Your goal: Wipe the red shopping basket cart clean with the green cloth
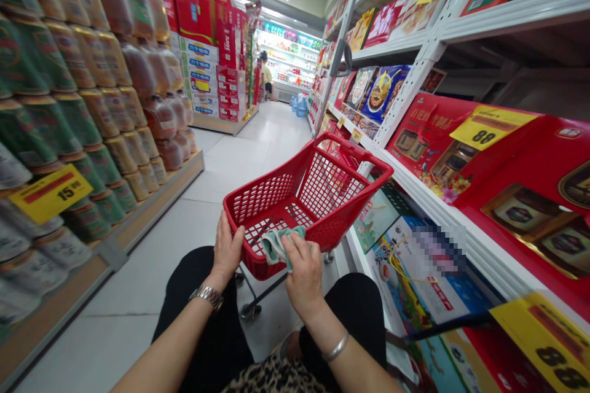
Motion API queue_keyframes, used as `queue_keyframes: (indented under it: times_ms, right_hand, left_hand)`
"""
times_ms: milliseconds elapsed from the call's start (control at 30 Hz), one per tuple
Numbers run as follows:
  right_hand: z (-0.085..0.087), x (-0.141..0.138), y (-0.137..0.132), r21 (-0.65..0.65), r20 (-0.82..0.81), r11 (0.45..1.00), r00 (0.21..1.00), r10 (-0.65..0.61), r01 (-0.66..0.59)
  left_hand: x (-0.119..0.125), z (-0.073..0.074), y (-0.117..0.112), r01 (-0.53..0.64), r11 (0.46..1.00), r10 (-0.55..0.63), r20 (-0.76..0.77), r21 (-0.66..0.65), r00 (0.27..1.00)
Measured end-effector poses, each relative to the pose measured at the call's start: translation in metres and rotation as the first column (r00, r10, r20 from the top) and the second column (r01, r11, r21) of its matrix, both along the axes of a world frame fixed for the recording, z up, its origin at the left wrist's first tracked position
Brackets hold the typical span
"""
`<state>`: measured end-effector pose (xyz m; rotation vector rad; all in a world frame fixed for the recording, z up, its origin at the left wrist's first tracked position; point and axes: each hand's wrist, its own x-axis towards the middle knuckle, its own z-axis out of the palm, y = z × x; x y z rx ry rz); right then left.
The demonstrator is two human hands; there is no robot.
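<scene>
A red plastic shopping cart [332, 228] with lattice walls stands before me between my knees, its basket holding nothing that I can see. My left hand [227, 250] grips the cart's near left corner, thumb on the inner side and fingers along the outside. Over the near right part of the rim lies a green and white cloth [275, 247]. My right hand [302, 267] presses this cloth against the rim, with the fingers bent over it. Beneath the basket, the metal frame and small dark wheels are partly visible.
Stacked drink cans [99, 110] stand on a low platform at left. White shelves [415, 43] with red gift boxes [465, 153] run close along the right. The tiled floor [203, 159] leads back past stacked cartons [200, 73] to a person [266, 77] near lit shelving.
</scene>
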<state>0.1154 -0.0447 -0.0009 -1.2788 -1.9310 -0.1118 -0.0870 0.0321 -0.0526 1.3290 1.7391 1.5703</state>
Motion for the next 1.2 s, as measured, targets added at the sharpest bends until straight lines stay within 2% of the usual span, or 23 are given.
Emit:
queue_keyframes:
  times_ms: [267,367,533,633,733,867,933,1067,1200]
  right_hand:
    - [-0.008,-0.013,-0.024,0.091,0.060,0.989,0.992,0.112,-0.117]
    - [-0.010,-0.014,-0.032,0.082,0.059,0.982,0.984,0.168,-0.172]
    - [0.001,0.002,-0.029,0.090,0.004,0.965,0.969,0.248,-0.248]
    - [0.022,0.034,-0.007,0.149,-0.032,0.981,0.991,0.133,-0.127]
    - [0.052,0.080,0.028,0.147,-0.029,0.981,0.992,-0.123,0.126]
    - [0.093,0.140,0.081,0.079,0.032,0.905,0.907,-0.421,0.418]
    - [0.109,0.163,0.104,0.052,0.055,0.860,0.859,-0.510,0.507]
    - [0.122,0.190,0.137,-0.005,0.116,0.813,0.808,-0.577,0.582]
    - [0.116,0.196,0.151,-0.111,0.206,0.788,0.789,-0.578,0.606]
  left_hand:
    - [-0.002,-0.003,0.000,0.023,1.000,-0.022,-0.007,0.005,1.000]
    - [-0.002,-0.005,0.000,0.022,1.000,-0.022,-0.010,0.020,1.000]
    - [-0.002,-0.007,0.000,0.030,0.999,-0.030,-0.013,0.028,0.999]
    - [-0.002,-0.007,0.000,0.026,1.000,-0.026,-0.009,0.017,1.000]
    - [-0.001,-0.006,-0.001,0.023,1.000,-0.023,-0.004,0.008,1.000]
    - [0.001,-0.005,-0.001,0.020,1.000,-0.020,-0.001,0.004,1.000]
    - [0.002,-0.004,-0.001,0.015,1.000,-0.015,0.005,0.000,1.000]
    - [0.001,-0.004,-0.002,0.018,1.000,-0.018,0.011,-0.005,1.000]
    - [0.000,-0.001,-0.004,0.029,0.999,-0.029,0.007,-0.035,1.000]
